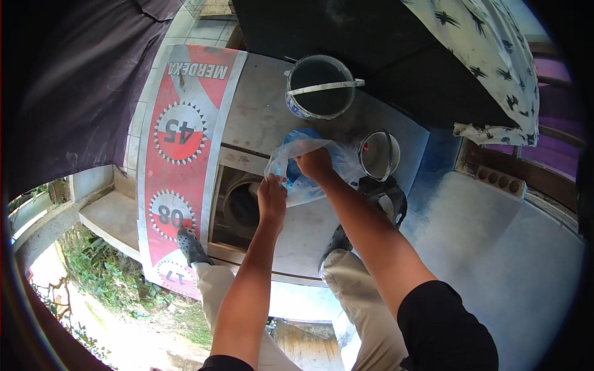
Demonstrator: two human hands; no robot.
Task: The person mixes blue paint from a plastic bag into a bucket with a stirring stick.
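Observation:
A clear plastic bag (306, 195) is spread open in front of me, with something blue (304, 134) showing in or behind it; its kind I cannot make out. Fingers of my left hand (271, 199) are closed on the near left edge of the bag. My right hand (315, 163) is at the bag's upper part, its fingers curled on the plastic and partly hidden. Close to the right of the bag stands a small pail (397, 156) with its handle up. Farther off is a larger bucket (296, 106) with a pale handle across its dark opening.
A red and white banner (176, 179) runs along the left. Beside it, a recess in the grey surface (253, 93) holds a dark round object (244, 204). A black and grey item (393, 201) lies below the pail. A socket strip (500, 179) is at right.

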